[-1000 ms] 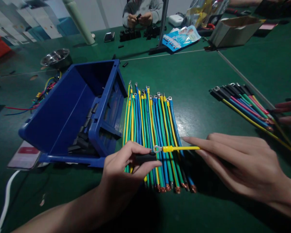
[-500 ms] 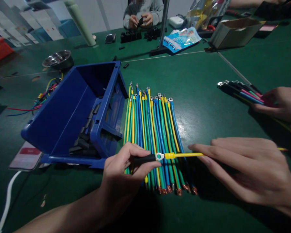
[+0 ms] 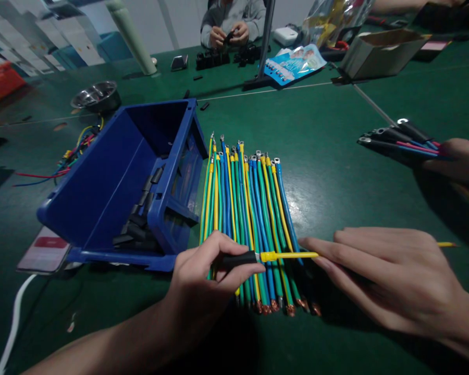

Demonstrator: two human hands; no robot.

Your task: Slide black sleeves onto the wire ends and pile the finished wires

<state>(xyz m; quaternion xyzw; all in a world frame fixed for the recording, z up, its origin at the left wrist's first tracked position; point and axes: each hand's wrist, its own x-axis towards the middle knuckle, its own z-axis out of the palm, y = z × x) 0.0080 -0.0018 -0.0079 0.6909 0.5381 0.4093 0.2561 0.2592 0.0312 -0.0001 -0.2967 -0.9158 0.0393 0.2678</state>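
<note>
My left hand [image 3: 203,281] pinches a short black sleeve [image 3: 236,259] between thumb and fingers. My right hand [image 3: 386,278] grips a yellow wire [image 3: 293,255] and holds it level; the wire's ring terminal end is inside the sleeve. Both hands hover over a row of green, blue and yellow wires [image 3: 246,208] with ring terminals lying flat on the green table [image 3: 320,135]. A tilted blue bin [image 3: 121,177] with black sleeves inside stands just left of the row.
Another person's hand [image 3: 459,159] at the right lifts a bundle of wires with black sleeves [image 3: 398,138]. A seated person works at the far side. A steel bowl [image 3: 96,95], loose wires, a cardboard box [image 3: 379,47] and a phone [image 3: 42,250] lie around.
The ring terminal, bare before, has slid into the black sleeve. The other person's hand has picked the sleeved bundle up off the table at the right.
</note>
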